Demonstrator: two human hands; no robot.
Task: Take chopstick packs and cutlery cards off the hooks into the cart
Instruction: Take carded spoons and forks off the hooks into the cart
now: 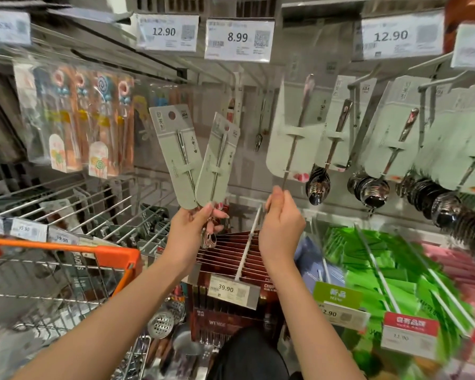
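My left hand (194, 226) grips two pale green cutlery cards (195, 157) by their lower ends, fanned upward, each with a slim metal utensil strapped to it. My right hand (279, 215) pinches the bottom tip of a utensil on a larger pale green card (294, 127) that hangs tilted and blurred in front of the hooks. Further spoon cards (340, 133) hang on hooks to the right, their bowls stacked below. Colourful chopstick packs (88, 119) hang at the left. The orange-handled wire cart (66, 259) stands at lower left.
Price tags (237, 39) line the top rail. Below my hands, dark red chopstick boxes (231, 256) sit on a long white peg with a 39.90 label. Green packs (381, 264) fill pegs at lower right. A wire shelf (93, 209) juts out at the left.
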